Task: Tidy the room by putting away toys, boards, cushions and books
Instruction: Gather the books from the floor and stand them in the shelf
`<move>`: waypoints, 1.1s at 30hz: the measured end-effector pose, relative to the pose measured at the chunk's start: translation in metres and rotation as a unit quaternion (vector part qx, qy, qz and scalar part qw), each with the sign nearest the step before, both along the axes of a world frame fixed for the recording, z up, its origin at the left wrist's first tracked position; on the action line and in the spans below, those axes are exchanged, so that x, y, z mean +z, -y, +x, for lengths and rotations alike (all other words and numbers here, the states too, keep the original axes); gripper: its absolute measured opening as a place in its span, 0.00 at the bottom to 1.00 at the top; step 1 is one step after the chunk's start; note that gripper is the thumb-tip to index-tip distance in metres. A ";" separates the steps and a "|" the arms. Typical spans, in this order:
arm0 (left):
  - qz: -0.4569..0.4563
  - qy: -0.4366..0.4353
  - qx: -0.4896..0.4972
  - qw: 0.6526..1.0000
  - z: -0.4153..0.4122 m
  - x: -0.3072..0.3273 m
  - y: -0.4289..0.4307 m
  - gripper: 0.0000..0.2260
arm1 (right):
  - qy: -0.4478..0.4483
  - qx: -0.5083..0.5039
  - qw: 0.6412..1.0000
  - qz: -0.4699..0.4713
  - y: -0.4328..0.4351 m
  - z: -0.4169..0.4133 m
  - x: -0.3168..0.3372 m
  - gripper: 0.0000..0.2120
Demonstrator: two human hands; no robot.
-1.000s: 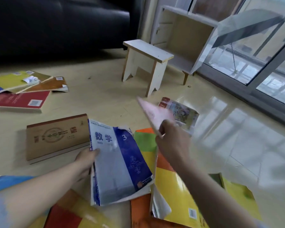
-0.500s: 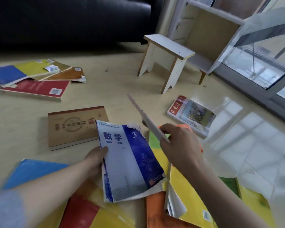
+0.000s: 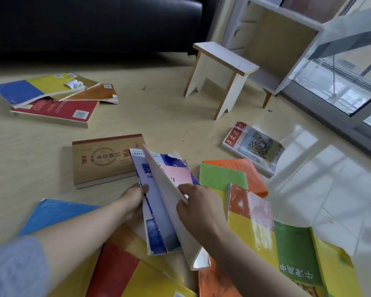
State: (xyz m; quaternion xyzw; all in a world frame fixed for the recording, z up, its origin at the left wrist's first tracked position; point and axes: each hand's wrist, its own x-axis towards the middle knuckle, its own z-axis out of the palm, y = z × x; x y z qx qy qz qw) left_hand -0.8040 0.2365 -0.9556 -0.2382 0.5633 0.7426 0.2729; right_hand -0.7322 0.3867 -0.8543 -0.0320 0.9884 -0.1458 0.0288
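1. The left hand (image 3: 133,202) grips the blue maths book (image 3: 156,213) by its left edge. The thumb lies on the cover and the fingers (image 3: 142,188) curl round the edge.
2. The right hand (image 3: 199,209) holds the pink book (image 3: 176,176), its fingers (image 3: 183,188) clasped over the edge. The pink book is tilted and leans on the blue cover.
3. Just beyond the left fingers a brown book (image 3: 103,161) lies flat on the floor (image 3: 163,116). The held books hide its right corner.
4. Right of the right fingers lies an orange-and-green book (image 3: 229,174), and farther off a picture-cover book (image 3: 253,146).
5. More coloured books overlap beneath both wrists.
6. Well beyond the fingers stands a wooden stool (image 3: 221,67). Far left sits a loose book pile (image 3: 51,97).
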 end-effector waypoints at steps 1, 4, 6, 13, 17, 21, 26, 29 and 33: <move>0.000 0.000 0.002 1.000 -0.001 0.000 0.001 0.13 | 0.006 0.003 1.000 -0.003 0.003 -0.006 -0.002 0.04; 0.012 0.006 0.007 1.000 -0.005 0.002 0.002 0.12 | 0.011 0.020 1.000 0.021 0.008 -0.032 -0.006 0.12; 0.022 0.004 0.003 1.000 -0.008 0.005 0.005 0.11 | 0.001 0.027 0.999 0.042 0.006 -0.052 -0.009 0.11; 0.006 0.007 0.009 1.000 -0.009 0.000 0.008 0.15 | 0.043 0.020 0.998 -0.036 0.003 -0.055 -0.049 0.11; 0.010 0.017 -0.002 1.000 -0.007 -0.006 0.008 0.26 | 0.140 0.032 0.987 -0.074 0.009 -0.036 -0.075 0.12; -0.031 0.017 -0.024 0.999 -0.007 -0.009 0.013 0.48 | 0.153 -0.042 0.983 -0.093 -0.019 -0.042 -0.084 0.14; -0.034 0.002 -0.032 0.999 -0.021 -0.059 0.023 0.60 | 0.191 -0.134 0.972 0.008 -0.065 -0.062 -0.103 0.31; -0.053 -0.015 -0.029 0.998 -0.017 -0.039 0.020 0.54 | 0.165 -0.127 0.978 -0.017 -0.065 -0.061 -0.113 0.34; -0.056 -0.018 -0.019 0.998 -0.021 -0.046 0.016 0.50 | 0.132 -0.115 0.984 -0.026 -0.054 -0.043 -0.124 0.38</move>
